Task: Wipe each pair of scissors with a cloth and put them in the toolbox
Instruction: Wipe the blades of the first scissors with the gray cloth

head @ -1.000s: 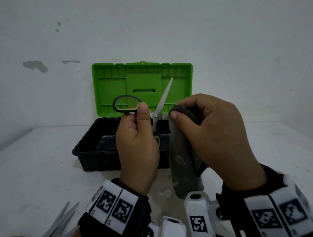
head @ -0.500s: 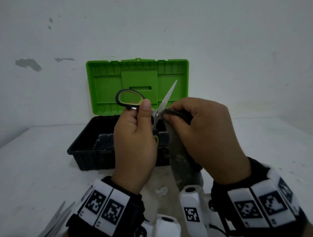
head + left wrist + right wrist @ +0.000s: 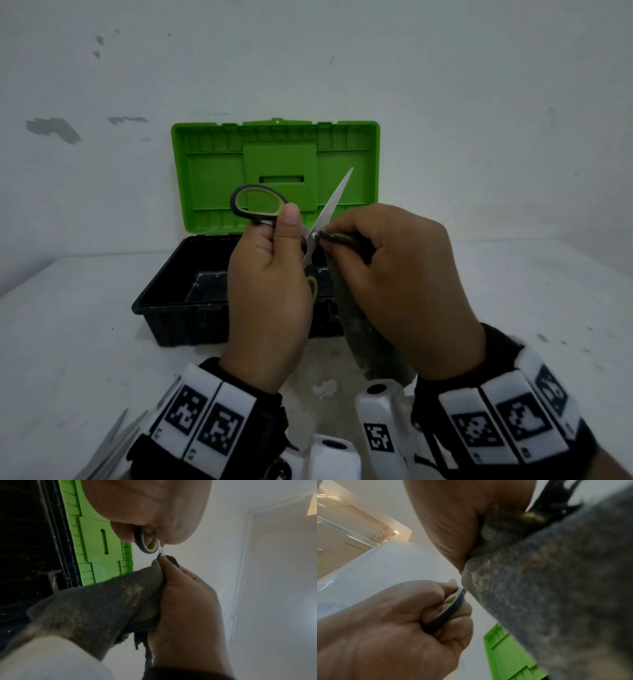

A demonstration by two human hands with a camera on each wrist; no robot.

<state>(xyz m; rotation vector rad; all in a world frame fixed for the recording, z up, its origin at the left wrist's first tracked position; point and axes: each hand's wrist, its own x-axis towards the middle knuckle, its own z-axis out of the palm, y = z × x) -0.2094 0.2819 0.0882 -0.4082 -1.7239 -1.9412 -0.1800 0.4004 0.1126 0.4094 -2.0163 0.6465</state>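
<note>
My left hand (image 3: 284, 233) grips a pair of scissors (image 3: 258, 205) with black and green handles, held up in front of the toolbox (image 3: 178, 308). One bare blade points up and to the right. My right hand (image 3: 329, 236) pinches a dirty grey cloth (image 3: 370, 342) against the scissors right at the pivot, and the rest of the cloth hangs down. In the left wrist view the scissors' handle loop (image 3: 145, 547) sits just above the cloth (image 3: 102, 601). The right wrist view shows the left hand's fingers (image 3: 385, 635) curled round the handle (image 3: 447, 614), beside the cloth (image 3: 556, 588).
The toolbox stands open on the white table, its green lid (image 3: 212, 171) upright against the wall and its black base dark inside. Blades of other scissors (image 3: 116, 442) lie at the bottom left, near my left wrist.
My right hand has slid the pinched cloth down the blade from its middle to the pivot, baring more of the blade. The left hand has tilted the handle loop slightly.
</note>
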